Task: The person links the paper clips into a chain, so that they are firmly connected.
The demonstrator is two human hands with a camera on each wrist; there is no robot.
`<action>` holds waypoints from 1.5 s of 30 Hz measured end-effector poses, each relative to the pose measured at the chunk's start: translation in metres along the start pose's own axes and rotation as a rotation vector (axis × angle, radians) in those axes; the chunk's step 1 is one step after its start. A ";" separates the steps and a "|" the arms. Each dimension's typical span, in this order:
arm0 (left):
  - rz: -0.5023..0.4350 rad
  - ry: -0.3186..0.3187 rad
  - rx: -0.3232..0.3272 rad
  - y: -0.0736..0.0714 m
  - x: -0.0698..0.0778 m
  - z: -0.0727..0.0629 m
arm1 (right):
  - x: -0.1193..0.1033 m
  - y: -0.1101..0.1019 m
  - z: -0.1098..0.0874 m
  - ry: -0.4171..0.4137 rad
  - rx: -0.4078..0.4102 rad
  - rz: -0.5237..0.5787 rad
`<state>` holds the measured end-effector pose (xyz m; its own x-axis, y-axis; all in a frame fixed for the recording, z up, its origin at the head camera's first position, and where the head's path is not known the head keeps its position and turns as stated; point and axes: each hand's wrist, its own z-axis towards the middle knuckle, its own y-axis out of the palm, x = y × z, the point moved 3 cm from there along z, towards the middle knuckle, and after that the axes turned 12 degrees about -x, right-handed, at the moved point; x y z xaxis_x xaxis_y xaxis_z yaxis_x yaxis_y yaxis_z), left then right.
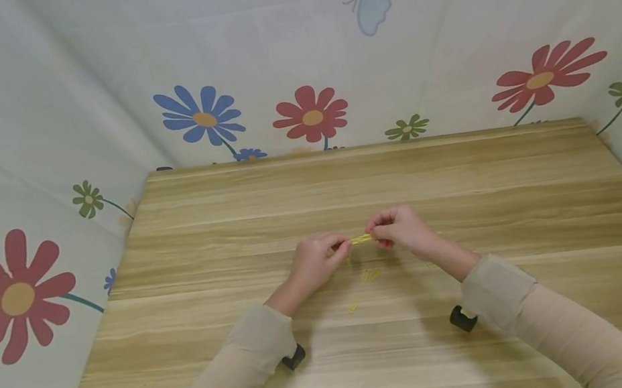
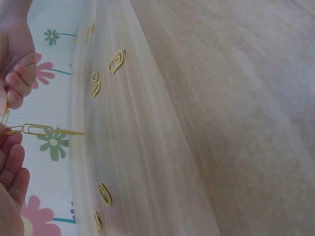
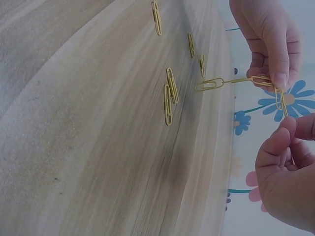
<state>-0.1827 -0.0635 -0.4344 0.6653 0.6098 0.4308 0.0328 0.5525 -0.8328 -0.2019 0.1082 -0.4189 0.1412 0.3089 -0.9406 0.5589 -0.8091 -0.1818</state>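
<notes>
Okay, so left hand (image 1: pixel 314 261) and right hand (image 1: pixel 404 228) both pinch yellow paperclips (image 1: pixel 361 239) strung between them above the table (image 1: pixel 199 218), roughly parallel to its far edge; a linked tail (image 3: pixel 211 84) dangles below the left.

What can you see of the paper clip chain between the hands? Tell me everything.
The paper clip chain is several slim, gold-yellow clips of bent wire, metal by its look, hooked end to end. The left hand pinches it partway along; one part spans to the right hand, which pinches it too, and the rest hangs toward the wood-grain tabletop. Whether it touches there is unclear.
</notes>
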 end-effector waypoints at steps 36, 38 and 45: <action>0.038 -0.033 -0.034 0.000 0.003 0.001 | -0.001 0.000 0.000 0.013 0.047 -0.003; 0.042 -0.030 -0.033 0.001 0.003 0.001 | 0.000 0.000 0.000 0.014 0.049 -0.006; 0.052 -0.022 -0.040 0.003 0.003 0.001 | 0.001 0.000 0.001 -0.002 0.038 -0.008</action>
<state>-0.1816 -0.0599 -0.4351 0.6502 0.6499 0.3936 0.0282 0.4970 -0.8673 -0.2023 0.1085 -0.4203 0.1352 0.3147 -0.9395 0.5287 -0.8249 -0.2002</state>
